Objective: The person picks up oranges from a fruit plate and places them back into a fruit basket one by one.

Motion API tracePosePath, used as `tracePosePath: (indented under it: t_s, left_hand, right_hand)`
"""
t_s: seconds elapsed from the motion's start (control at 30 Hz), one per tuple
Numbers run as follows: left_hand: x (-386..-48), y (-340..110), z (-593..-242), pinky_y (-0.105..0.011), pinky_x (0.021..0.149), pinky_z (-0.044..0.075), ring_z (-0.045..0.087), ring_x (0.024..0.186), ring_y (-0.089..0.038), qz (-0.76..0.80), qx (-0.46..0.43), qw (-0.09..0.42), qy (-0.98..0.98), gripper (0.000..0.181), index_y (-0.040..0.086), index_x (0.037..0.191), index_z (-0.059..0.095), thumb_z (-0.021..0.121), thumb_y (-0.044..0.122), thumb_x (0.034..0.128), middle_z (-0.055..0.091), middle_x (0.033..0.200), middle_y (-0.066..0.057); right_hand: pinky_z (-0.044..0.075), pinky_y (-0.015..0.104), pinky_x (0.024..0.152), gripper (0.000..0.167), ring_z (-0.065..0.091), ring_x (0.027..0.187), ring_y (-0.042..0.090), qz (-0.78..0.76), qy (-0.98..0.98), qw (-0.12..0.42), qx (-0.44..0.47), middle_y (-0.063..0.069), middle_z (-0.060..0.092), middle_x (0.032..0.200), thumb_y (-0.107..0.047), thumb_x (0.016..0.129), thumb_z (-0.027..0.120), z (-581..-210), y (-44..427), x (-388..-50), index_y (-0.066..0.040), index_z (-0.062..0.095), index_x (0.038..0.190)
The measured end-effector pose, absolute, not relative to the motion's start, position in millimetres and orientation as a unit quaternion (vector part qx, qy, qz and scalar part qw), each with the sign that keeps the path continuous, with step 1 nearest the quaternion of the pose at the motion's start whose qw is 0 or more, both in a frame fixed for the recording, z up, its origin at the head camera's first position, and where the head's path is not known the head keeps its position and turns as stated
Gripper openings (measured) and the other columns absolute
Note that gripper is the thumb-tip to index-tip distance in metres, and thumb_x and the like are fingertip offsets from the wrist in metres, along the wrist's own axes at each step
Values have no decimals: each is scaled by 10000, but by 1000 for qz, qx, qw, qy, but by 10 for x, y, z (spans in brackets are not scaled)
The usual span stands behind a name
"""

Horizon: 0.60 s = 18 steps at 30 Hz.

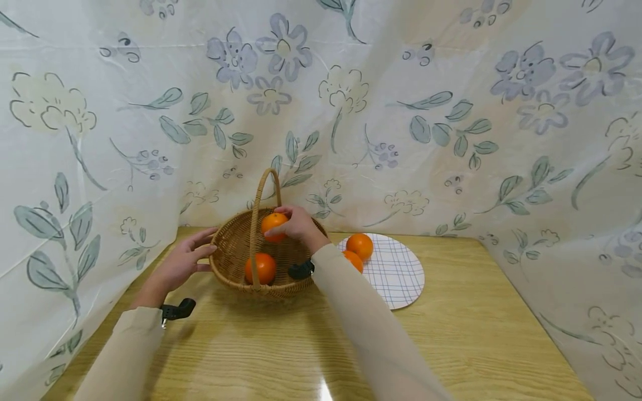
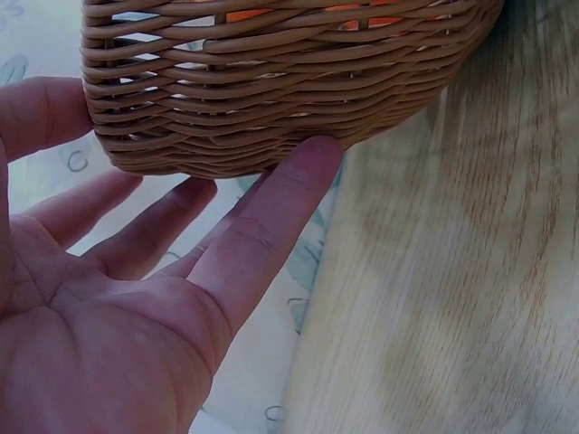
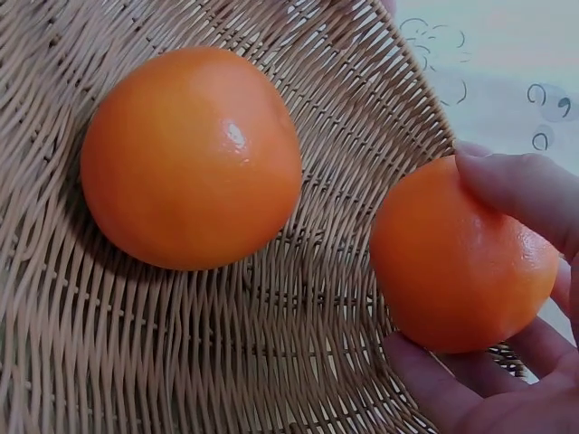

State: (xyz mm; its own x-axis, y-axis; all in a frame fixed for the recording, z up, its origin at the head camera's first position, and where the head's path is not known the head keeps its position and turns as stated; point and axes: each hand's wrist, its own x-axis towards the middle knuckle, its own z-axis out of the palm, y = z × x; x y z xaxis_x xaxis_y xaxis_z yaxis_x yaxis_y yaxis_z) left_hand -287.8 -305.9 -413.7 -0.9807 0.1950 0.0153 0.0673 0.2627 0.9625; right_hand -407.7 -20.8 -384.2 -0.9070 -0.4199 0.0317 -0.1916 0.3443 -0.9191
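A brown wicker basket (image 1: 233,236) with an arched handle stands at the left of the table. My left hand (image 1: 183,259) rests its outstretched fingertips against the basket's left side; in the left wrist view those fingers touch the woven wall (image 2: 271,90). Inside the basket, my right hand (image 1: 298,225) grips an orange (image 1: 274,225) near the back right; the right wrist view has this orange (image 3: 461,262) between thumb and fingers. Another orange (image 1: 263,268) lies in the basket near the front, also in the right wrist view (image 3: 190,158).
Right of the basket, a round white plate or mat (image 1: 401,273) with blue checked lines bears two oranges (image 1: 359,247), one partly hidden by my right sleeve. A flowered cloth (image 1: 376,111) hangs behind and beside the wooden table (image 1: 461,323).
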Motion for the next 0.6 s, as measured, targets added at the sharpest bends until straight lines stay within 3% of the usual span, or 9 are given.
tracePosePath:
  t_s: [0.3, 0.6]
  left_hand:
    - [-2908, -3060, -4160, -383, 886, 615, 424, 1374, -492, 599, 71, 51, 796, 648, 80, 1651, 159, 473, 229, 1104, 228, 1626, -325]
    - [-2938, -3053, -4188, -417, 902, 613, 385, 1396, -543, 608, 72, 52, 789, 648, 93, 1653, 160, 476, 226, 1103, 224, 1625, -322]
  right_hand:
    - [576, 341, 890, 669, 628, 1102, 273, -501, 836, 138, -176, 143, 613, 1362, -164, 769, 909, -3860, -235, -4099, -83, 625, 1369]
    - [560, 528, 993, 610, 641, 1121, 312, -523, 824, 180, -122, 130, 604, 1405, -101, 813, 869, -3873, -244, -4124, -77, 626, 1371]
